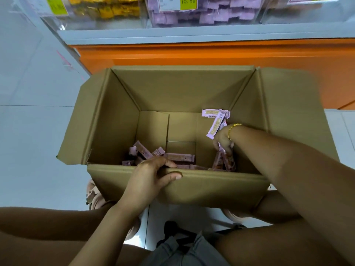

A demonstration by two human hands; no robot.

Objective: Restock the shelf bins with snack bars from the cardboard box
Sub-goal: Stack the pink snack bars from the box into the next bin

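Snack bars (179,157), pink wrappers, lie loose in a heap at the near-left btm of the cardboard box (182,89). The box sits on pale floor tiles (28,141) w/ flaps open, just in front of the orange shelf base (192,54).

Top left: clear bin w/ yellow packs (103,10); its price tag is too blurred to read. Below it is the box's left flap, then the heap.

The left hand (151,175) grips the box's near wall at the rim, thumb outside & fingers curled over the edge to the inside, just above the heap.

Top mid: bin w/ purple packs (192,16), tag (188,0) reads 15.80.

Right side of box: the right hand (223,141) reaches in, fingers closed on the tops of a few upright bars (225,161) nr the right wall. More far-corner bars (214,113) show just behind that hand; can't tell if it holds them too. Gold bead bracelet (233,129) on that wrist.
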